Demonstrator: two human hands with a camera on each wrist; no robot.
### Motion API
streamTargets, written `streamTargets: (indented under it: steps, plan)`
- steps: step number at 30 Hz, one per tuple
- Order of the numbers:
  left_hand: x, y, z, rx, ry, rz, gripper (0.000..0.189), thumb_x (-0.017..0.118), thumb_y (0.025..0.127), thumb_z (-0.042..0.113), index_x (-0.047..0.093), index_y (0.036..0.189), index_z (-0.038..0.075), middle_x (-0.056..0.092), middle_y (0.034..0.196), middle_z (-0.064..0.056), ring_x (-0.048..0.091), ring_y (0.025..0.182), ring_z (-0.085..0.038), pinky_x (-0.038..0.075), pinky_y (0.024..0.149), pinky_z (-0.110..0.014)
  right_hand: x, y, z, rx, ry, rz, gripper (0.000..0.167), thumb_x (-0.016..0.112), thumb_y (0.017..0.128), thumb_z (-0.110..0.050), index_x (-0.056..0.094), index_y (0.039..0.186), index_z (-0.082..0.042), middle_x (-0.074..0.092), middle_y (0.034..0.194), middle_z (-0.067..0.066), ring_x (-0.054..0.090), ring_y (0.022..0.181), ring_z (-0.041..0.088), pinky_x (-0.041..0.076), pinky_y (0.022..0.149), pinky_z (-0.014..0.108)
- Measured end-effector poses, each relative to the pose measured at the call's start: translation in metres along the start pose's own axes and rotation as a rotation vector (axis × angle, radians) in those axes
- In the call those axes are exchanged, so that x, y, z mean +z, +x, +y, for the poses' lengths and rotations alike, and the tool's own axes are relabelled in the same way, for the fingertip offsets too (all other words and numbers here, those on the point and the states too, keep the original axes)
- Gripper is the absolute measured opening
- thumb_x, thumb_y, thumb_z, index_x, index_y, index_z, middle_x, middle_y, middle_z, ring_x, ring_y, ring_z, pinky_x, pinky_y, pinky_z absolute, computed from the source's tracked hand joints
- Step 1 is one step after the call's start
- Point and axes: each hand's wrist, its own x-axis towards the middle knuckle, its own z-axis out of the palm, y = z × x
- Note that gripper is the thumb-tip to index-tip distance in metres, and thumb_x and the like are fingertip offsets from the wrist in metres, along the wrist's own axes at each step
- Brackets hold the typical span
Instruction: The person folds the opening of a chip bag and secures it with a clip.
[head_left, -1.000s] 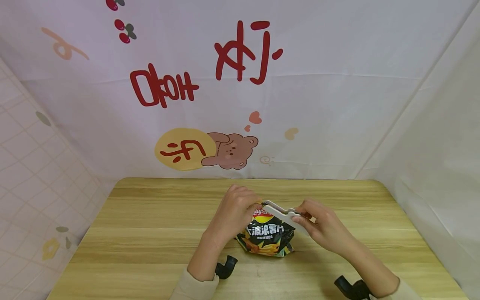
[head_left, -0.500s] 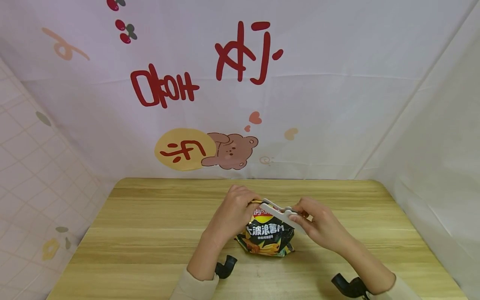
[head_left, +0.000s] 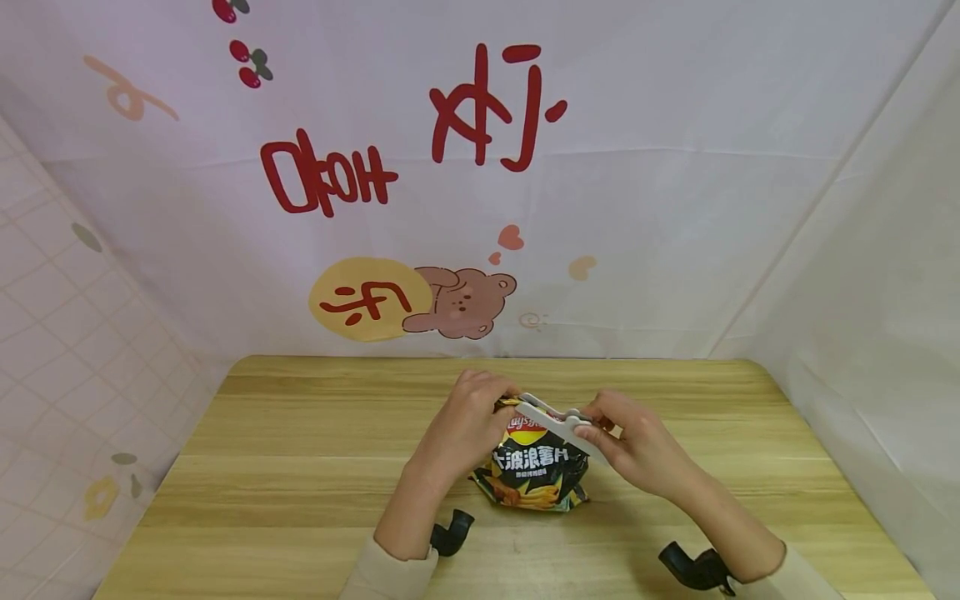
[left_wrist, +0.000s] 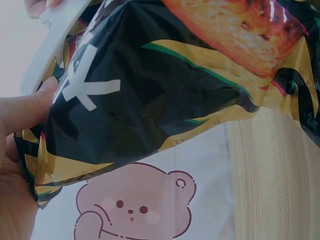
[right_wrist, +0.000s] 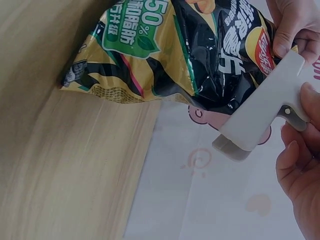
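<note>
A black and yellow bag of potato chips stands upright on the table. My left hand pinches the bag's upper left corner, thumb in front, as the left wrist view also shows. With thumb and fingers my right hand holds a white bag clip by its lever. In the head view the clip lies slantwise across the bag's top edge, its left end close to my left fingers. Its two bars stand on either side of the bag's top. In the right wrist view, the clip's near end juts past the bag.
The wooden table reaches back to a white printed cloth hanging behind it. A black curved wrist piece sits by my left sleeve, another black piece by my right.
The right hand and bag clip have shifted slightly left and up along the bag's top edge, closer to my left fingers. My left hand and the bag have barely moved.
</note>
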Motion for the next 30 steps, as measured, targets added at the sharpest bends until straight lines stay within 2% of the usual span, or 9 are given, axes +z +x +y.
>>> streamTargets:
  steps: [3, 6, 11, 13, 20, 24, 30]
  plan:
    - [-0.0002, 0.0001, -0.0001, 0.011, 0.0, -0.001, 0.017, 0.079, 0.092, 0.003, 0.079, 0.108, 0.009, 0.076, 0.105, -0.001, 0.059, 0.098, -0.019, 0.054, 0.085, -0.033, -0.0001, 0.0009, 0.0004, -0.003, 0.006, -0.007, 0.008, 0.077, 0.095, -0.013, 0.07, 0.096, -0.015, 0.057, 0.086, -0.012, 0.05, 0.073, 0.001, 0.042, 0.057, 0.013]
    - [-0.0004, 0.0004, -0.0004, 0.028, 0.009, -0.002, 0.018, 0.08, 0.092, 0.003, 0.079, 0.109, 0.008, 0.076, 0.105, -0.001, 0.059, 0.099, -0.019, 0.053, 0.086, -0.033, -0.0005, 0.0023, 0.0003, -0.002, 0.003, -0.013, 0.006, 0.076, 0.097, -0.016, 0.07, 0.096, -0.016, 0.057, 0.086, -0.012, 0.052, 0.074, 0.002, 0.043, 0.061, 0.013]
    - [-0.0003, 0.0005, -0.0004, 0.046, 0.028, -0.003, 0.02, 0.081, 0.092, 0.006, 0.079, 0.111, 0.008, 0.077, 0.104, -0.001, 0.061, 0.099, -0.019, 0.053, 0.087, -0.034, -0.0004, 0.0051, -0.0007, 0.001, -0.027, -0.022, 0.03, 0.084, 0.082, 0.004, 0.069, 0.097, -0.018, 0.06, 0.088, -0.012, 0.056, 0.076, 0.003, 0.046, 0.063, 0.015]
    - [0.0, 0.0007, -0.0005, 0.05, 0.035, -0.003, 0.02, 0.082, 0.092, 0.008, 0.079, 0.112, 0.007, 0.077, 0.104, -0.001, 0.062, 0.099, -0.019, 0.053, 0.087, -0.034, -0.0002, 0.0058, -0.0009, 0.001, -0.042, -0.022, 0.034, 0.085, 0.079, 0.005, 0.07, 0.098, -0.019, 0.06, 0.089, -0.013, 0.056, 0.077, 0.003, 0.046, 0.063, 0.016]
    - [0.0006, 0.0009, -0.0006, 0.06, 0.059, 0.001, 0.025, 0.086, 0.089, 0.014, 0.079, 0.112, 0.009, 0.078, 0.103, 0.001, 0.064, 0.099, -0.017, 0.051, 0.089, -0.035, -0.0005, 0.0045, 0.0003, 0.022, -0.051, -0.016, 0.035, 0.086, 0.081, 0.0, 0.073, 0.106, -0.019, 0.059, 0.09, -0.014, 0.053, 0.079, 0.005, 0.047, 0.064, 0.024]
    - [0.0004, 0.0021, -0.0031, 0.112, 0.106, 0.031, 0.027, 0.089, 0.086, 0.018, 0.079, 0.111, 0.011, 0.078, 0.103, 0.002, 0.069, 0.1, -0.017, 0.05, 0.094, -0.036, -0.0006, 0.0023, 0.0017, 0.074, -0.05, -0.028, 0.038, 0.087, 0.082, -0.003, 0.074, 0.115, -0.016, 0.061, 0.093, -0.015, 0.056, 0.081, 0.007, 0.048, 0.066, 0.027]
    - [-0.002, 0.0017, -0.0066, 0.175, 0.119, 0.081, 0.039, 0.093, 0.081, 0.023, 0.078, 0.115, 0.012, 0.078, 0.111, 0.001, 0.069, 0.109, -0.019, 0.045, 0.107, -0.04, -0.0036, -0.0022, 0.0007, 0.154, -0.077, -0.054, 0.047, 0.088, 0.083, -0.009, 0.072, 0.127, -0.011, 0.066, 0.101, -0.014, 0.057, 0.086, 0.005, 0.048, 0.067, 0.026]
